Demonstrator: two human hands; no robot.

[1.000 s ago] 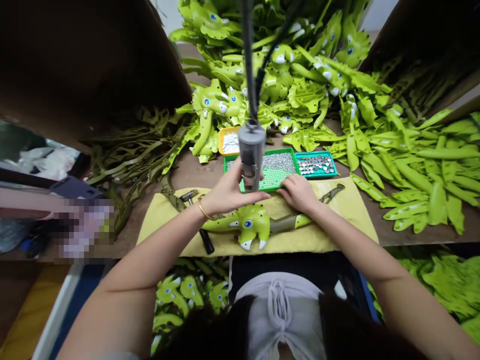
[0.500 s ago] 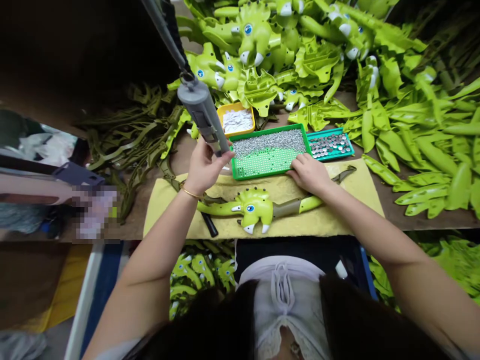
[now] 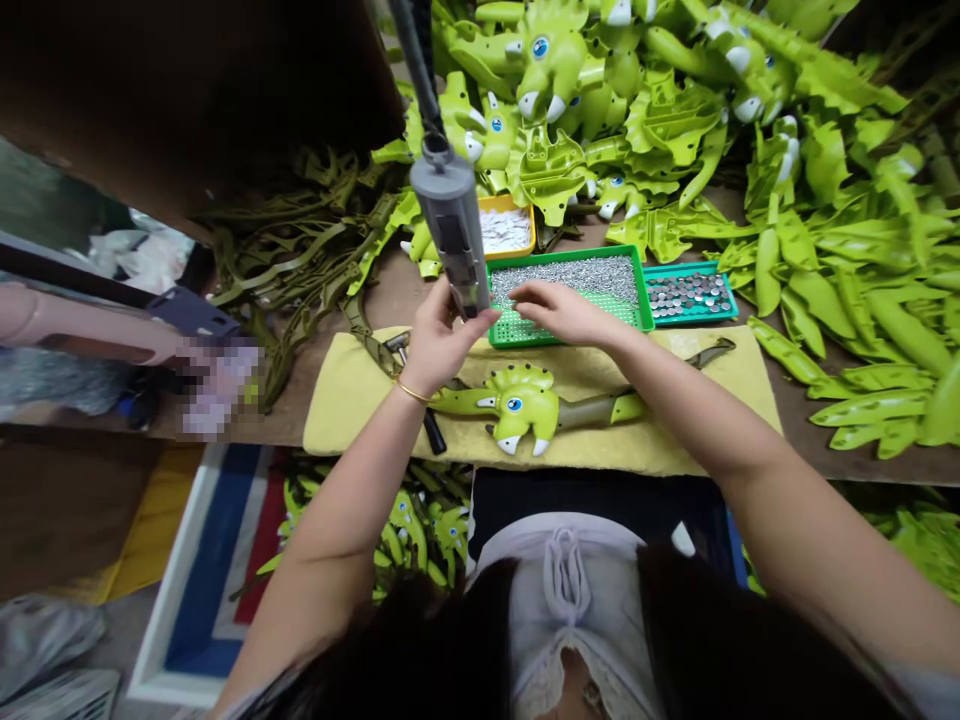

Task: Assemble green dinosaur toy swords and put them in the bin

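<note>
My left hand [image 3: 442, 345] is closed around the lower end of a grey driver [image 3: 450, 230], just left of the middle of the frame. The driver hangs from a dark line at the top and tilts, its lower end toward the right. My right hand [image 3: 559, 312] is just beside it, fingers bent over the left half of a green tray [image 3: 643, 290]; I cannot tell whether I have something pinched there. My two hands are near each other, with a small gap between the fingertips.

Below them, at the centre of the frame, a green dinosaur-headed toy [image 3: 525, 405] lies on a yellow cloth [image 3: 349, 400], its blue eye facing up, an olive section to its right. My right forearm passes over its right end. A hammer [image 3: 435, 435] lies partly hidden beneath my left wrist, which wears a gold bracelet [image 3: 414, 392].

Small silver screws [image 3: 592, 275] fill the far part of the green tray. To its right, a teal tray [image 3: 697, 319] holds round metal discs [image 3: 686, 292]; behind its left side, a yellow tray [image 3: 533, 235] holds white pieces [image 3: 506, 230]. All rest on the brown tabletop [image 3: 397, 285]. Olive parts [image 3: 315, 230] heap up at the upper left, bright green parts [image 3: 675, 110] across the upper right.
</note>
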